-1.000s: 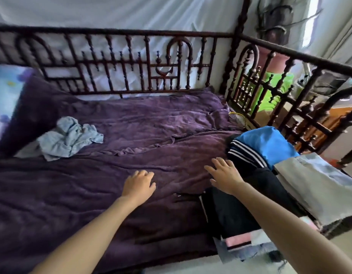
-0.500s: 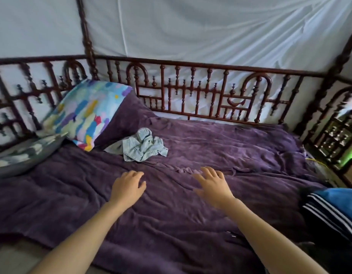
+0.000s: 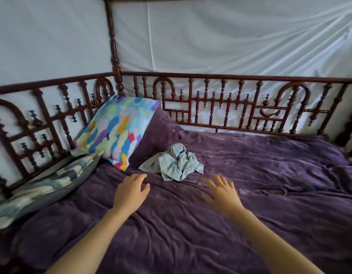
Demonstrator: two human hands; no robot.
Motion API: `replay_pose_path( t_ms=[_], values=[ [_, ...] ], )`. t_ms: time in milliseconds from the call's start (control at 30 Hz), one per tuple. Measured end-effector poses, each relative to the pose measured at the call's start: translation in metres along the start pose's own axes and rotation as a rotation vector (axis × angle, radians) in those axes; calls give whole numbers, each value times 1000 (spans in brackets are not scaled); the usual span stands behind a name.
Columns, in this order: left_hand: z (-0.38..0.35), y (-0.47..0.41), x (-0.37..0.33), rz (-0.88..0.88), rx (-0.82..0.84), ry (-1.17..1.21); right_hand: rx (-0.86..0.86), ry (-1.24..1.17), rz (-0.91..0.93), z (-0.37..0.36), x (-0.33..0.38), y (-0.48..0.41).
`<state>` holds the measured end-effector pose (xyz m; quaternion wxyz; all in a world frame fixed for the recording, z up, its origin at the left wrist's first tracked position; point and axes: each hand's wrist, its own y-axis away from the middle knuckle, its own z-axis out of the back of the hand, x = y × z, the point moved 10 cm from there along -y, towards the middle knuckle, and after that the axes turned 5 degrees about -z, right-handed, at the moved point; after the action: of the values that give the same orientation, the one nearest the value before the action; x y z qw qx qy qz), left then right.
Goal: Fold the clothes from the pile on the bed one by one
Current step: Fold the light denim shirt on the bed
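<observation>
Hovering near denim garment: left hand, right hand.

The crumpled denim garment: its folds hide its shape, kind undetermined. My right hand, just right of the garment, is motion-blurred; contact with the purple blanket cannot be told. Far left of the garment, the grey pillow is cut by the picture's edge.

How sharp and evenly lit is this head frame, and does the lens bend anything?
Head view: soft even daylight through the white curtain, no glare; right hand smeared, left hand crisper; denim garment sharp; wooden rail bowed by the wide lens; grey pillow blurred at the left edge.
</observation>
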<state>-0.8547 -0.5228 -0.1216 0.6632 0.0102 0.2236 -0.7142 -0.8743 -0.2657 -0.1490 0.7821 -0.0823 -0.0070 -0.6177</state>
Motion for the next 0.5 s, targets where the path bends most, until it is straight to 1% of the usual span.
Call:
replay_pose_path(
  t_ms=[133, 233, 400, 500],
  values=[
    [-1, -10, 37, 44, 4, 44, 93, 24, -19, -31, 15, -23],
    [-9, -13, 66, 81, 15, 56, 116, 10, -21, -43, 27, -56],
    [-22, -23, 119, 180, 96, -5, 183, -53, 25, -79, 63, -116],
    [-20, -42, 150, 224, 99, -20, 222, -83, 45, -103, 81, -151]
  ],
)
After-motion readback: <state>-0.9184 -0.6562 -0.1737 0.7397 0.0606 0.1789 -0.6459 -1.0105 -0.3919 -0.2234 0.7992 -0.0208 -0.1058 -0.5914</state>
